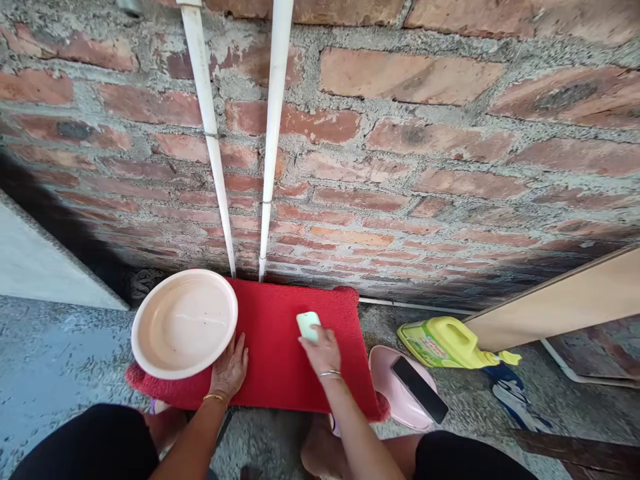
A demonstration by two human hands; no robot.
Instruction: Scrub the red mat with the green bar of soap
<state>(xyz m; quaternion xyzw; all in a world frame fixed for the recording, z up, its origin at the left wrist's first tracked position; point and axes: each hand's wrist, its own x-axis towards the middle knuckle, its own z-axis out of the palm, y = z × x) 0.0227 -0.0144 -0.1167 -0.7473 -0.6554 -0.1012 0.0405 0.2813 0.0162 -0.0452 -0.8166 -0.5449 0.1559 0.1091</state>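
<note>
Legible text: none that I can read. On the yellow detergent jug (450,343) to my right, I note a printed label (426,343); its lettering is too small and blurred to make out.

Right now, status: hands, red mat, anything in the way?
Left hand palm down on red mat, beside basin. Right hand gripping pale green block at mat's surface. Basin covers part of mat's left end.

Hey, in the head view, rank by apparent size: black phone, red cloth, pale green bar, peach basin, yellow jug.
Largest to smallest:
1. Red cloth
2. Peach basin
3. Yellow jug
4. Black phone
5. Pale green bar, partly covered by the right hand
</note>
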